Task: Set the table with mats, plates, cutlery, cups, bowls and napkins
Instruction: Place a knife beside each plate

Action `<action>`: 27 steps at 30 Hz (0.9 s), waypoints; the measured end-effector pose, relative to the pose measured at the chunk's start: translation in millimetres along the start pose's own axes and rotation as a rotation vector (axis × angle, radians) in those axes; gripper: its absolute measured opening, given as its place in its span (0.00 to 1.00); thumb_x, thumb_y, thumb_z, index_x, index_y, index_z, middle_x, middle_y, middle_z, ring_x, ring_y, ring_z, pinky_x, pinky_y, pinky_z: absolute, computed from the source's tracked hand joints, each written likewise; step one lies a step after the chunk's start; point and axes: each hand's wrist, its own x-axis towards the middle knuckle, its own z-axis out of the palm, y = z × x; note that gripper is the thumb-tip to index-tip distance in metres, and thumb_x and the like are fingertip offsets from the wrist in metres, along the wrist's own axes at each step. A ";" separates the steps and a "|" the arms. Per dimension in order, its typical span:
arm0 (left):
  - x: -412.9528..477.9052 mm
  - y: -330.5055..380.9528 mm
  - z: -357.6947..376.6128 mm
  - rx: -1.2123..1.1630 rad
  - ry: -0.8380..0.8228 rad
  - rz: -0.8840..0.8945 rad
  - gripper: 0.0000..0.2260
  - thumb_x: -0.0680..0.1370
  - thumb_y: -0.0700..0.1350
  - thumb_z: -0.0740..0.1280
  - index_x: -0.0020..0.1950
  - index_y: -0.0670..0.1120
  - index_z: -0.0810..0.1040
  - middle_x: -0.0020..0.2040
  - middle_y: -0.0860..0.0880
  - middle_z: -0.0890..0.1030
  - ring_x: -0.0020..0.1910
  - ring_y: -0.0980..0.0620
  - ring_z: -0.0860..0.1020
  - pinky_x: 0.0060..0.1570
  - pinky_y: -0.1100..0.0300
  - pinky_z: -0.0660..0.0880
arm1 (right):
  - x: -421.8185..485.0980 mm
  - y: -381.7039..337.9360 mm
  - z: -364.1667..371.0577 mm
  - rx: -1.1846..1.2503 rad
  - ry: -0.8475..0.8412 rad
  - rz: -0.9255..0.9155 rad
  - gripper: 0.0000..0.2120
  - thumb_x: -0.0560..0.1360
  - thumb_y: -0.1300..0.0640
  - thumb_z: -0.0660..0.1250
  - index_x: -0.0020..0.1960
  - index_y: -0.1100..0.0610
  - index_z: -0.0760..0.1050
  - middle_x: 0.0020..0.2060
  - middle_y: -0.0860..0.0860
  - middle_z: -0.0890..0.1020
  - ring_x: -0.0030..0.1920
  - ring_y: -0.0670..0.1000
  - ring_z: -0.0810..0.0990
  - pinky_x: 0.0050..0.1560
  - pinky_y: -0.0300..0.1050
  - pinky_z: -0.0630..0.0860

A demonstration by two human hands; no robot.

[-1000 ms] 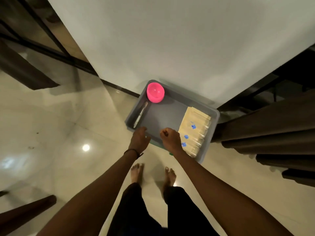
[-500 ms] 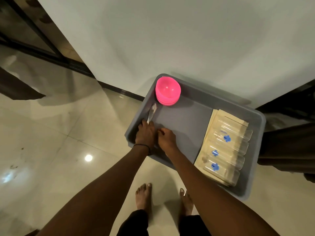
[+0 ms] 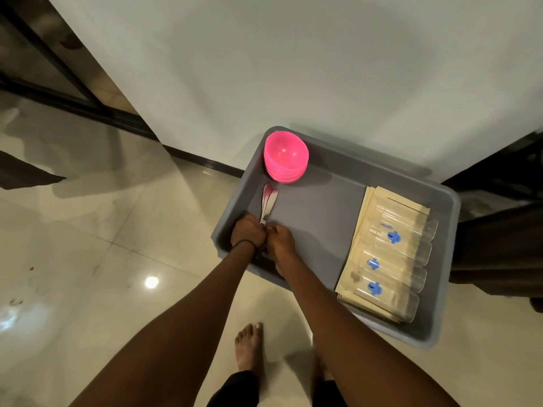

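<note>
A grey tub [image 3: 320, 218] stands on the floor against a wall. Stacked pink bowls [image 3: 285, 156] sit in its far left corner. A small bunch of metal cutlery [image 3: 269, 199] lies along the tub's left side, heads pointing away from me. My left hand [image 3: 248, 232] and my right hand [image 3: 281, 240] are side by side at the tub's near left corner, both closed over the cutlery handles. Several clear cups [image 3: 407, 240] with blue marks lie on their sides on beige mats [image 3: 382, 196] at the tub's right side.
A white wall [image 3: 293, 69] rises just behind the tub. A dark curtain [image 3: 499, 248] hangs to the right, and a dark door frame [image 3: 58, 69] runs along the left. Glossy tile floor [image 3: 88, 259] spreads to the left. My bare foot [image 3: 249, 345] stands just before the tub.
I have come closer to the tub. Both hands moved from its near rim down inside to the left side and closed on the cutlery handles.
</note>
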 end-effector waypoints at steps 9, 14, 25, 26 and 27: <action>3.9 0.1 -5.8 -0.059 -0.098 0.011 0.14 0.79 0.44 0.67 0.59 0.34 0.77 0.55 0.37 0.82 0.56 0.39 0.80 0.56 0.53 0.75 | -8.2 4.6 0.1 0.086 0.012 -0.055 0.05 0.79 0.57 0.62 0.49 0.51 0.76 0.48 0.53 0.81 0.51 0.57 0.81 0.57 0.57 0.79; -26.7 4.6 -16.4 -0.213 -0.102 0.032 0.10 0.79 0.40 0.65 0.56 0.40 0.83 0.52 0.39 0.84 0.52 0.40 0.81 0.57 0.49 0.78 | -27.4 -10.0 -8.1 0.150 0.093 0.011 0.07 0.78 0.58 0.67 0.54 0.57 0.80 0.49 0.54 0.83 0.48 0.55 0.81 0.54 0.47 0.80; -229.8 80.8 -75.7 -0.337 -0.407 0.124 0.08 0.66 0.46 0.65 0.42 0.48 0.79 0.46 0.40 0.83 0.48 0.40 0.82 0.51 0.44 0.80 | -217.3 -39.4 -143.6 0.160 0.134 0.081 0.03 0.71 0.57 0.71 0.39 0.55 0.82 0.33 0.55 0.84 0.35 0.58 0.83 0.41 0.61 0.83; -251.3 93.7 -83.7 -0.334 -0.461 0.147 0.08 0.66 0.48 0.65 0.43 0.50 0.78 0.47 0.42 0.83 0.49 0.41 0.82 0.54 0.44 0.80 | -244.7 -44.0 -160.8 0.214 0.144 0.088 0.05 0.73 0.60 0.70 0.39 0.56 0.81 0.33 0.56 0.83 0.34 0.57 0.82 0.41 0.61 0.83; -276.3 110.2 -95.5 -0.340 -0.505 0.182 0.07 0.66 0.48 0.65 0.43 0.51 0.77 0.46 0.44 0.81 0.48 0.43 0.81 0.54 0.45 0.79 | -270.0 -47.8 -177.0 0.267 0.153 0.094 0.06 0.75 0.62 0.69 0.40 0.57 0.81 0.35 0.57 0.82 0.34 0.57 0.82 0.40 0.58 0.83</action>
